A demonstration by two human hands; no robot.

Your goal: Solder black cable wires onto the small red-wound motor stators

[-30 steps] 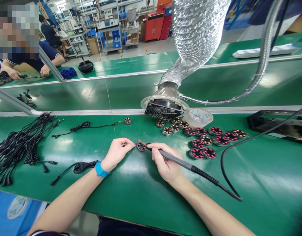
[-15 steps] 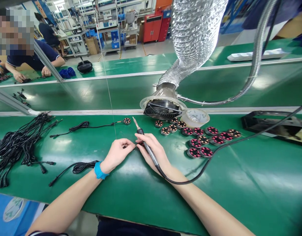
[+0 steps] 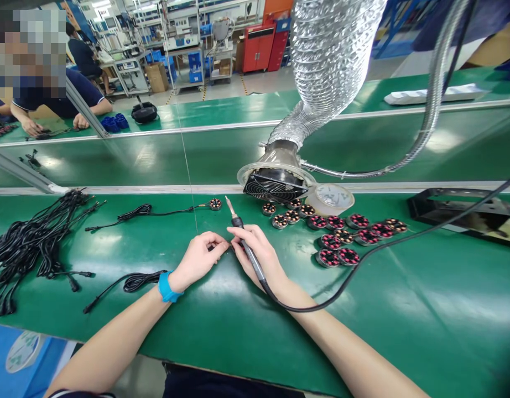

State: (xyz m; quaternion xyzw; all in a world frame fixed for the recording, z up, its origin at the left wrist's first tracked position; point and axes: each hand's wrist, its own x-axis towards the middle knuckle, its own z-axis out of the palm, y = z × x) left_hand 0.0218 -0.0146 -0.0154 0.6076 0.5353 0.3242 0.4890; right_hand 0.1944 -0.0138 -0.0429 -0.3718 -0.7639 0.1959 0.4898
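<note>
My left hand (image 3: pixel 203 255), with a blue wristband (image 3: pixel 168 287), pinches at the end of a black cable (image 3: pixel 141 282) that runs in under the wrist; the fingers mostly hide its tip. My right hand (image 3: pixel 261 257) holds a soldering iron (image 3: pixel 251 255), its tip pointing up and away, clear of the work. The thumb and fingertips of that hand meet a small part near the left fingertips, largely hidden. Just beyond lies a small wound motor stator (image 3: pixel 215 204) joined to another coiled black cable (image 3: pixel 141 211). A thin wire (image 3: pixel 187 166) hangs down behind my left hand.
Several copper and pink-wound stators (image 3: pixel 329 241) lie to the right, beside a tape roll (image 3: pixel 330 198). A fume extractor fan (image 3: pixel 275 188) hangs above. Black cables (image 3: pixel 26 243) are heaped left. A black metal stand (image 3: pixel 449 207) is far right. A co-worker (image 3: pixel 43 105) sits opposite.
The hands stay almost in place, fingertips together. The small part between them shows less than before, and the soldering iron has barely shifted. The view has moved very slightly.
</note>
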